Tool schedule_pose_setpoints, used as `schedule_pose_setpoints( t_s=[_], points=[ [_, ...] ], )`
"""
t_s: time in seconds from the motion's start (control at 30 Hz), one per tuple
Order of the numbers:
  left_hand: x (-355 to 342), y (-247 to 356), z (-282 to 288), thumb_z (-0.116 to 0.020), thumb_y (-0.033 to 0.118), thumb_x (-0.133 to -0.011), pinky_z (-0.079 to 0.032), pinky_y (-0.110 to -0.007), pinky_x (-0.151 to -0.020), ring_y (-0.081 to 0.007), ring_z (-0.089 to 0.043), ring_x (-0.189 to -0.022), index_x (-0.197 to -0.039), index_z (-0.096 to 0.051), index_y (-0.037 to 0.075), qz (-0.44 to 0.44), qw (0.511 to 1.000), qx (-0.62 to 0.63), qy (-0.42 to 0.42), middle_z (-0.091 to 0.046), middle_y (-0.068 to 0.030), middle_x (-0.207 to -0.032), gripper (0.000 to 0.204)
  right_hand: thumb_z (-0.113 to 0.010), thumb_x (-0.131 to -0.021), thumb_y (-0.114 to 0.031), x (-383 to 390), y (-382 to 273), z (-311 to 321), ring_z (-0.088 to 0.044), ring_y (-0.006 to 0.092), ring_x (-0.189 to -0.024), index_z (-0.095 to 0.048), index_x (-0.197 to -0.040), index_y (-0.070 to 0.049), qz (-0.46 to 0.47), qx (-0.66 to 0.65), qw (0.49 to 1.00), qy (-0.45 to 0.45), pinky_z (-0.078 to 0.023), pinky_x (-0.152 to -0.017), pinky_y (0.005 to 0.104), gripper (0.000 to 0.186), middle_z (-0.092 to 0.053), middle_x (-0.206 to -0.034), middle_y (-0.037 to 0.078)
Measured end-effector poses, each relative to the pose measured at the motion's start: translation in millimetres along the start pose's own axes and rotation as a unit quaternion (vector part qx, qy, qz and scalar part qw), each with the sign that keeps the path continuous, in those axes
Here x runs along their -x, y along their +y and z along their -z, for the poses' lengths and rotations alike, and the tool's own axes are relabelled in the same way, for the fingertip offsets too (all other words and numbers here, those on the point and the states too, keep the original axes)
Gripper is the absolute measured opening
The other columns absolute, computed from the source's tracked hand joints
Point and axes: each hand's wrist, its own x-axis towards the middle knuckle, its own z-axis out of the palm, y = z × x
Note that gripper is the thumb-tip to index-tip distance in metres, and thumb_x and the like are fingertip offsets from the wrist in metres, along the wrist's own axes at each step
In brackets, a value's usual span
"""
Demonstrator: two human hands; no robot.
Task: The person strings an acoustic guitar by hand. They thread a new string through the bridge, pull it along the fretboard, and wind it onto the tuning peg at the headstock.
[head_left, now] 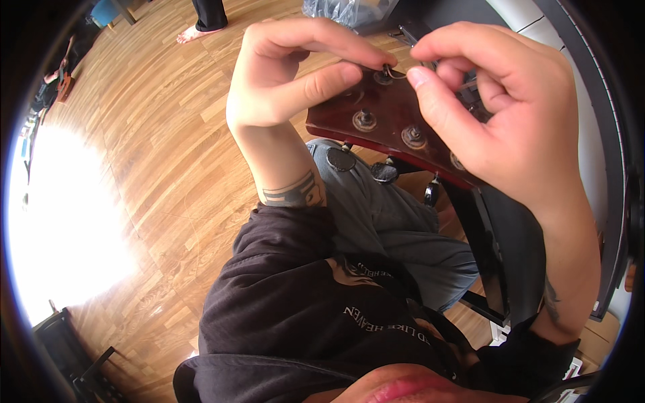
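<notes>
String (398,76) seen at far post (386,70) of headstock (336,122). Left hand (267,87): index at post, thumb apart. Right hand (521,117): thumb, index by string; pinch cannot be told. Judged risk: string sprung off if slack allowed.

"From where does the view look?"
"Head height, steeply down past the shirt (289,289)."
"How near?"
"Close to the left hand (275,80) and right hand (514,111); the fisheye reaches far across the floor (181,154), bending edges toward its rim."
</notes>
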Motion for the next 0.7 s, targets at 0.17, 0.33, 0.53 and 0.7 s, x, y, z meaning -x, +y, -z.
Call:
schedule_pose_setpoints(
  t_s=[0.17, 0.33, 0.53, 0.7],
  points=[
    [3.5, -0.5, -12.3, -0.075, 0.002, -0.086, -0.056, -0.036, -0.097, -0.0232, -0.075, -0.102, -0.102, -0.082, -0.003, 0.002, 0.999, -0.030, 0.025, -0.080, -0.0159, -0.103, 0.018, -0.079, -0.085, 0.000, 6.0, 16.3, -3.4, -0.035, 0.0021, -0.053, -0.076, -0.103, 0.001, 0.020, -0.036, 0.999, -0.013, -0.024, -0.049, 0.0238, 0.018, -0.061, -0.078, 0.001],
    [-4.8, 1.3, -6.2, -0.068, 0.004, -0.082, -0.058, -0.036, -0.090, -0.0319, -0.075, -0.095, -0.100, -0.076, -0.014, -0.035, 0.993, -0.107, -0.034, -0.076, -0.0281, -0.103, 0.027, -0.079, -0.085, 0.000, 5.3, -10.0, -1.0, -0.035, 0.0031, -0.054, -0.075, -0.105, 0.001, -0.076, -0.077, 0.993, -0.042, -0.026, -0.050, 0.0253, 0.020, -0.058, -0.079, 0.002],
    [-3.6, -3.1, -7.5, -0.069, 0.010, -0.085, -0.057, -0.036, -0.090, -0.0272, -0.075, -0.096, -0.096, -0.081, -0.004, -0.058, 0.993, -0.102, 0.008, -0.080, -0.0171, -0.097, 0.021, -0.078, -0.087, 0.001, 3.4, 2.6, -7.8, -0.039, 0.0057, -0.055, -0.075, -0.105, 0.001, 0.012, -0.073, 0.997, -0.005, -0.029, -0.050, 0.0267, 0.019, -0.058, -0.080, 0.003],
    [-4.6, -7.2, 0.1, -0.068, 0.011, -0.084, -0.057, -0.035, -0.091, -0.0269, -0.076, -0.092, -0.094, -0.080, -0.004, -0.085, 0.991, -0.099, -0.007, -0.080, -0.0171, -0.095, 0.022, -0.078, -0.087, 0.000, 1.8, -5.9, -3.7, -0.044, 0.0078, -0.059, -0.076, -0.104, 0.002, -0.009, -0.051, 0.998, -0.027, -0.031, -0.052, 0.0269, 0.018, -0.061, -0.079, 0.003]
  ],
)
